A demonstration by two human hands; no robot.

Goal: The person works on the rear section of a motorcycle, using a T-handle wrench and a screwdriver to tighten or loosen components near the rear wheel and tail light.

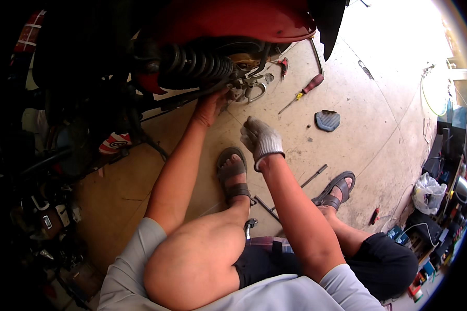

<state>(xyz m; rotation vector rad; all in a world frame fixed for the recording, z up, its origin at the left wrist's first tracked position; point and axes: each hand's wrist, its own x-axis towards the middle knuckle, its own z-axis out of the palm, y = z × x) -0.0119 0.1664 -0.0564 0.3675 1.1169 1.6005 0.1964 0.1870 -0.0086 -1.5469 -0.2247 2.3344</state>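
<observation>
The person's bare left hand point(211, 108) is up at the metal bracket point(256, 87) on the red motorcycle point(238, 20), fingertips by the bracket's left end, partly hidden; I can't tell whether they grip. The gloved right hand point(261, 138) hangs nearer, apart from the bracket, fingers loosely half-curled, with nothing visible in them.

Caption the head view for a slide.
Bare left hand at red motorcycle; gloved right hand nearby; screwdriver on floor.

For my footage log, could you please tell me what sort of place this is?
Probably a vehicle repair workshop: it shows a red motorcycle, its exposed coil spring, and a screwdriver on the floor.
</observation>
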